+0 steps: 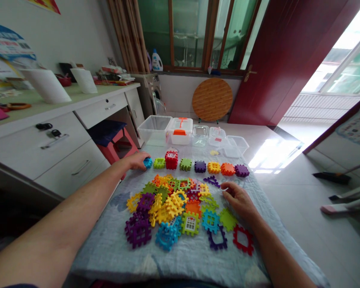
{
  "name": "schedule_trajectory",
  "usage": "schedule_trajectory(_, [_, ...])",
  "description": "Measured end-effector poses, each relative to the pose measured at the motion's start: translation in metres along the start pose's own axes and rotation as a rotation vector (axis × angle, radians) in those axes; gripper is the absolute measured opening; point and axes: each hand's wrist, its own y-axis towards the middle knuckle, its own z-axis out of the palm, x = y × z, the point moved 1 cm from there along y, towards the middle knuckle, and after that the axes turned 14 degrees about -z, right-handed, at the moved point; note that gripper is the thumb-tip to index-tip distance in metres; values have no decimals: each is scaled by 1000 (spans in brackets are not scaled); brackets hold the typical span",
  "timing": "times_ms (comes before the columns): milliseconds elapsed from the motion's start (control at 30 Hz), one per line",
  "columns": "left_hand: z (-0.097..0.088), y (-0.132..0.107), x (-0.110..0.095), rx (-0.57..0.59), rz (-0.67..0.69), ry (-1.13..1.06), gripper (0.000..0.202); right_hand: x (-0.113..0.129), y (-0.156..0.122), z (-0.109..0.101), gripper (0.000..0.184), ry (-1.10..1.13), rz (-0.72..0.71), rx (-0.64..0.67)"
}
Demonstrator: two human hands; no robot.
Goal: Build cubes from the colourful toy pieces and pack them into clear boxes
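At the left end of a row of stacked building tiles, my left hand (138, 161) has its fingers closed around a blue tile stack (148, 163). Green tiles (159, 163) and a taller red stack (171, 160) with a white window stand just to its right. My right hand (238, 199) hovers over the cloth at the right, fingers loosely curled and apart, with nothing seen in them. A dark purple tile (212, 181) lies close to its fingertips. In front spreads a mixed pile of interlocking tiles (168, 206); a red frame tile (243, 240) lies near my right wrist.
The row continues with a purple stack (242, 171) at its right end. Behind it stand a large clear bin (154, 130), a box with orange latches (181, 134) and several smaller clear containers. A white drawer desk (57, 140) and a red stool (117, 146) flank the left side.
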Motion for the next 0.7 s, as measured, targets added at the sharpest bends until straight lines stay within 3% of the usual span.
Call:
schedule_trajectory(500, [6, 4, 6, 12, 19, -8, 69, 2, 1, 0, 24, -33, 9, 19])
schedule_trajectory(600, [6, -1, 7, -46, 19, -71, 79, 0, 0, 0, 23, -34, 4, 9])
schedule_trajectory(700, [8, -18, 7, -185, 21, -144, 83, -3, -1, 0, 23, -27, 2, 6])
